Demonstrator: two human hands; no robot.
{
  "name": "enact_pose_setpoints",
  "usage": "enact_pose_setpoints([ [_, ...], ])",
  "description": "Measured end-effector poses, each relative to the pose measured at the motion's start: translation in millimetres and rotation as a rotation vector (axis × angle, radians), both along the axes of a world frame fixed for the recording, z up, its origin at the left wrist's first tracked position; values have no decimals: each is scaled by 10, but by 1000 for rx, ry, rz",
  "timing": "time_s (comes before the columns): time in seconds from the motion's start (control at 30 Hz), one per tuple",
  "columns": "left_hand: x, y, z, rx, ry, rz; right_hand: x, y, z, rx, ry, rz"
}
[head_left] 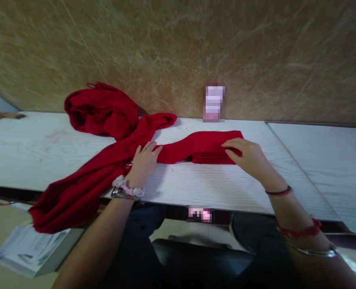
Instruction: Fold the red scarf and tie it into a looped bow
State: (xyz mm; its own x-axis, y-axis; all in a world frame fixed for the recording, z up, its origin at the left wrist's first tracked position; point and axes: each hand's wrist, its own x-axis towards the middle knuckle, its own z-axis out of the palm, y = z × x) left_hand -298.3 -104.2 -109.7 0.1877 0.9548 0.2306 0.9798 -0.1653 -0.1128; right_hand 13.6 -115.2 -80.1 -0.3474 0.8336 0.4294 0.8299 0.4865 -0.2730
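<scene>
A long piece of red cloth runs across the white tabletop. Its right part is a flat strip folded in several layers. My left hand lies flat on the cloth at the strip's left end, fingers spread. At the right end, my right hand has its thumb and fingers closed together at the layered strip, seeming to pinch its top. Toward the left the red fabric spreads in loose folds that hang over the front edge. A bunched red heap sits behind, against the wall.
A brown marbled wall rises behind the white table. A blurred phone-like object leans there. A seam crosses the tabletop at right. Below left is a box with papers. My legs and a dark seat are under the front edge.
</scene>
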Motion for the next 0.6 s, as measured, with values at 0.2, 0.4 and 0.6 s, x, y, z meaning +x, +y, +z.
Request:
enact_pose_setpoints([
  [0.2,68,-43,-89,-21,101,-47,76,-113,-215,145,10,219],
  [0.4,-86,64,-151,-79,24,-266,234,154,-239,260,-124,323],
  [0.6,-151,95,-113,-99,3,-167,236,375,-191,206,-140,402],
])
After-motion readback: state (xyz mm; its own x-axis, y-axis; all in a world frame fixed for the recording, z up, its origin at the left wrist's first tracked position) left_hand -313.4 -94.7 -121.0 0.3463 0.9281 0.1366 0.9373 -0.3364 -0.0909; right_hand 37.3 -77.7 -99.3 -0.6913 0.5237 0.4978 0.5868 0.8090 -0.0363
